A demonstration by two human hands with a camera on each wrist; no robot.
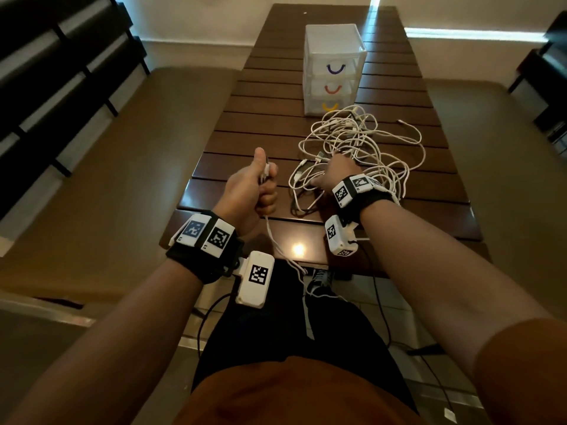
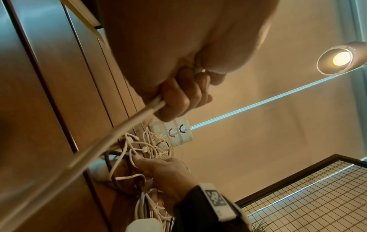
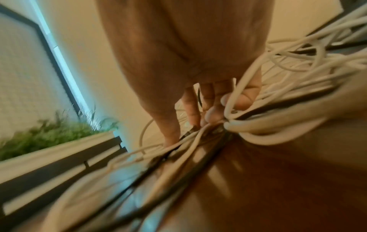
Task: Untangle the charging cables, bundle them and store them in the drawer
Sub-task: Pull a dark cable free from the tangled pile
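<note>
A tangle of white and dark charging cables (image 1: pixel 362 142) lies on the dark slatted table (image 1: pixel 276 87), in front of a small white drawer unit (image 1: pixel 333 69). Its three drawers are closed, with purple, orange and yellow handles. My left hand (image 1: pixel 264 185) is raised in a fist, thumb up, and grips a doubled white cable (image 1: pixel 277 240) that hangs past the table's near edge. From the left wrist, the left hand (image 2: pixel 178 100) clasps that cable (image 2: pixel 111 141). My right hand (image 1: pixel 333 173) rests on the near side of the tangle. Its straight fingers (image 3: pixel 208 109) press into the cables (image 3: pixel 298 66).
Padded benches (image 1: pixel 122 179) run along both sides of the table. Dark shelving (image 1: pixel 61 72) stands at the far left. A loose white plug end (image 1: pixel 400 121) lies right of the tangle. The wrist cameras' black leads hang over my lap.
</note>
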